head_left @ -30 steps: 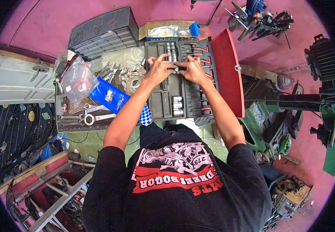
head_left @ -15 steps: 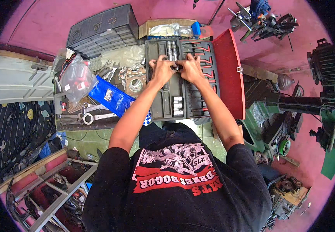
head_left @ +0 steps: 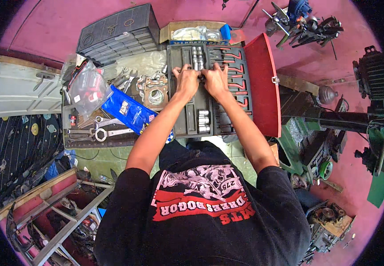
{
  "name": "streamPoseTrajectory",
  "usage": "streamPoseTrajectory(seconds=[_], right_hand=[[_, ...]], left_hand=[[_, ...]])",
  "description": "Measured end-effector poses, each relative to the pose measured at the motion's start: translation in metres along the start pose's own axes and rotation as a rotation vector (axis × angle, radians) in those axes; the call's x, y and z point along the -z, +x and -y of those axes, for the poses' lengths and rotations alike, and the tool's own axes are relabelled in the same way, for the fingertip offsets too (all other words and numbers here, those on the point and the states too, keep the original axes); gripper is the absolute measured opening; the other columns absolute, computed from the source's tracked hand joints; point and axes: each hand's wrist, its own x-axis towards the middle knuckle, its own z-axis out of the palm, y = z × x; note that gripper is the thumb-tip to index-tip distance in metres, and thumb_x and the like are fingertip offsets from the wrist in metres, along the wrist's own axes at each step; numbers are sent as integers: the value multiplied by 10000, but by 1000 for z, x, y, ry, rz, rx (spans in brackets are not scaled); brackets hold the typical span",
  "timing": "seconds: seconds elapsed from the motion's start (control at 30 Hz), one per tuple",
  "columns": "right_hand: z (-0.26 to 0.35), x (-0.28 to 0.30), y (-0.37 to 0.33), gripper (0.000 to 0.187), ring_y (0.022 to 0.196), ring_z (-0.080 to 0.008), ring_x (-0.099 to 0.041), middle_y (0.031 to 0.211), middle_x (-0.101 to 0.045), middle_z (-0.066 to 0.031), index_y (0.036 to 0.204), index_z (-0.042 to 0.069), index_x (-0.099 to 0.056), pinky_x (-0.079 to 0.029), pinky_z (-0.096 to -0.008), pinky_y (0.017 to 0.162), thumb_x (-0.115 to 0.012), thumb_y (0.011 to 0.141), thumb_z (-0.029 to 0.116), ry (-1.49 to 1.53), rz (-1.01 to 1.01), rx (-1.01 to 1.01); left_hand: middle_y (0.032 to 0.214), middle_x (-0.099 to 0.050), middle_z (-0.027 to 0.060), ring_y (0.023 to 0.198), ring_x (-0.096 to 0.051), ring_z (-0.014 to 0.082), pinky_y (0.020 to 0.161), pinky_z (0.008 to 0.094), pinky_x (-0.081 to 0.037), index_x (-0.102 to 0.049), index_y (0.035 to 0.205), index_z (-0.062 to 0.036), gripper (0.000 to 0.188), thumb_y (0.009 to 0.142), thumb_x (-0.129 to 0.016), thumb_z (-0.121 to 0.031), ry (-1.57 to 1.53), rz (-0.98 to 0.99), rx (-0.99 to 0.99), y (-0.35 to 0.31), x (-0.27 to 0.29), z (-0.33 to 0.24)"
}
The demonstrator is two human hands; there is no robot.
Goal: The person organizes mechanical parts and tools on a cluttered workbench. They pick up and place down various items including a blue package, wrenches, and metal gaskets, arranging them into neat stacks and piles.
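Note:
Both my hands are over the middle of a dark socket tray [head_left: 184, 119] on the workbench. The fingers of my left hand [head_left: 187, 84] are bent, the thumb and fingertips drawn in toward the other hand. Close against it on the right, my right hand [head_left: 215, 83] has its fingers curled the same way. Something small and dark sits between the fingertips, too covered to name. Shiny sockets [head_left: 197, 55] stand in a row just beyond the hands. More chrome sockets [head_left: 204, 121] lie in the near part of the tray.
Right of the tray is a black holder with red-edged slots [head_left: 236, 84], beside an upright red metal lid [head_left: 264, 88]. At left lie a blue pouch [head_left: 127, 111], wrenches [head_left: 112, 133], a metal gasket part [head_left: 155, 95] and a plastic bag [head_left: 89, 91]. A drawer cabinet [head_left: 118, 33] stands behind.
The hands have shifted only slightly, the right one a little to the left. The small thing between the fingertips shows less than before. The tray and tools are where they were.

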Motion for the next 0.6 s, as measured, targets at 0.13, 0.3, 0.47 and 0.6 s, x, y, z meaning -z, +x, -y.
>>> streamPoseTrajectory(seconds=[0.13, 0.3, 0.47, 0.6], right_hand=[[2, 2, -3, 307, 1047, -298, -617, 847, -732, -97, 963, 165, -762, -392, -505, 913, -723, 681, 51, -3, -14, -15], [1, 6, -2, 305, 1046, -293, -617, 880, -739, -92, 994, 160, -749, -401, -487, 898, -737, 701, 78, -8, 14, -7], [3, 12, -2, 294, 1078, -298, -613, 1013, -762, -49, 1017, 156, -757, -409, -509, 924, -742, 729, 102, -33, 65, -15], [5, 16, 1, 301, 1106, -288, -606, 1118, -760, -12, 1042, 160, -778, -415, -532, 947, -708, 759, 86, 24, -23, -5]], left_hand=[[1033, -787, 28, 1201, -608, 249, 1039, 580, -295, -825, 989, -187, 346, 734, -683, 0, 7, 16, 17, 0, 1, -2], [1057, -785, 22, 1210, -599, 255, 1038, 569, -293, -820, 984, -175, 320, 739, -693, -13, -12, 35, 11, 2, 5, -2], [1071, -778, 10, 1214, -591, 245, 1014, 563, -305, -816, 983, -172, 237, 773, -740, -91, -8, 88, -10, 3, 15, -4], [1057, -772, -5, 1181, -597, 219, 995, 555, -313, -813, 963, -167, 174, 798, -757, -156, -80, 0, -55, 2, 24, 3]])
